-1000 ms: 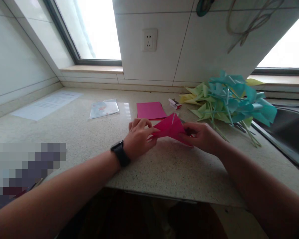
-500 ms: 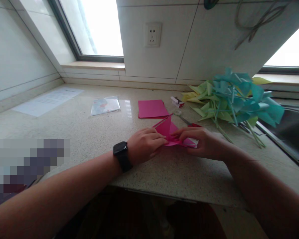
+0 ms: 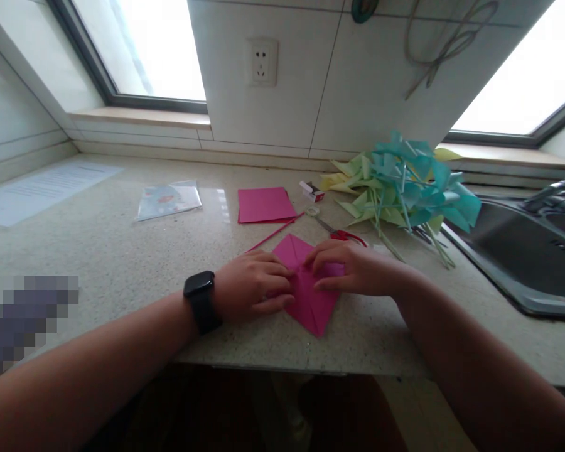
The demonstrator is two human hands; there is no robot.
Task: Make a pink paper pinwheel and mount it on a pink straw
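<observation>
A pink paper square (image 3: 308, 295) lies flat on the stone countertop (image 3: 122, 263), turned like a diamond near the front edge. My left hand (image 3: 252, 285), with a black watch on the wrist, presses its fingers flat on the paper's left part. My right hand (image 3: 353, 267) rests flat on the paper's right part, fingertips meeting the left hand's near the middle crease. Both hands have fingers stretched out and grip nothing.
A stack of pink paper (image 3: 265, 204), a thin pink stick (image 3: 275, 232), red-handled scissors (image 3: 341, 233), a tape roll (image 3: 312, 212) and a small box (image 3: 311, 191) lie behind. A pile of green and teal pinwheels (image 3: 405, 188) sits right, beside a sink (image 3: 522, 251). A plastic sleeve (image 3: 169, 199) and a printed sheet (image 3: 42, 188) lie left.
The folded pink paper was held up between both hands, then brought down; now it is spread flat on the counter with both hands pressing it. The view has shifted to the right.
</observation>
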